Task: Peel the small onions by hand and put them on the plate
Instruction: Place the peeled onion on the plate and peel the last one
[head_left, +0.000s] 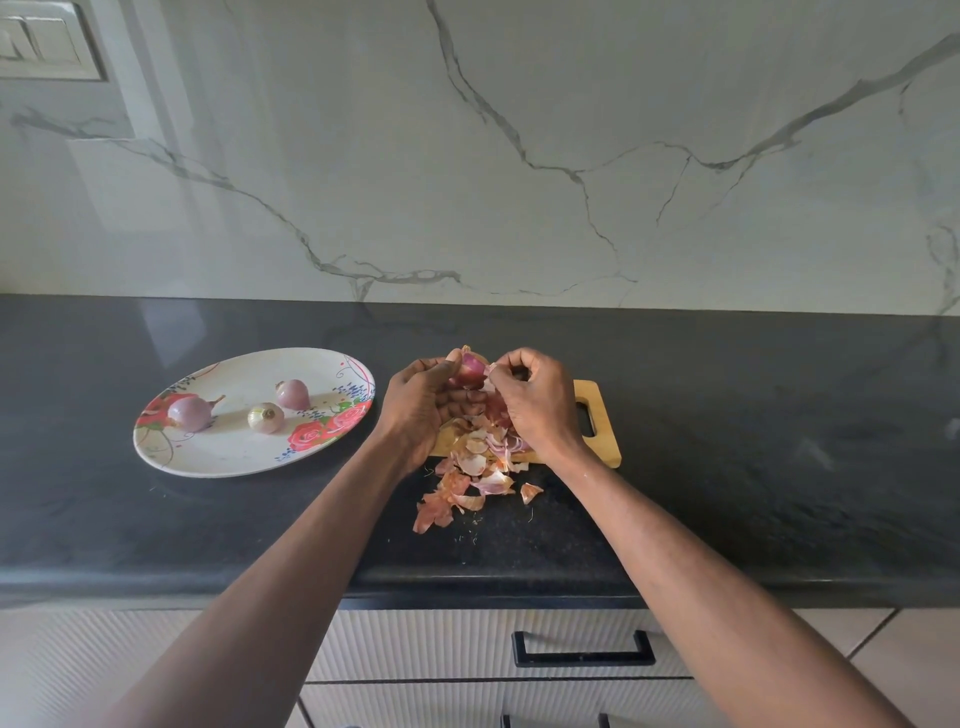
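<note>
My left hand (423, 402) grips a small reddish-purple onion (470, 366) above the wooden cutting board (597, 415). My right hand (535, 400) pinches a strip of its skin at the onion's right side. Three peeled small onions lie on the oval floral plate (228, 452) to the left: one at the left (189, 413), a paler one in the middle (266, 417), one further back (293, 393). A heap of loose onion skins (467, 478) lies under my hands, spilling from the board onto the counter.
The black stone counter (779, 441) runs wall to wall, with a marble backsplash behind it. The board's handle cut-out (586, 418) faces right. Drawers with black handles (582, 649) sit below the counter's front edge. A switch plate (41, 41) is at the top left.
</note>
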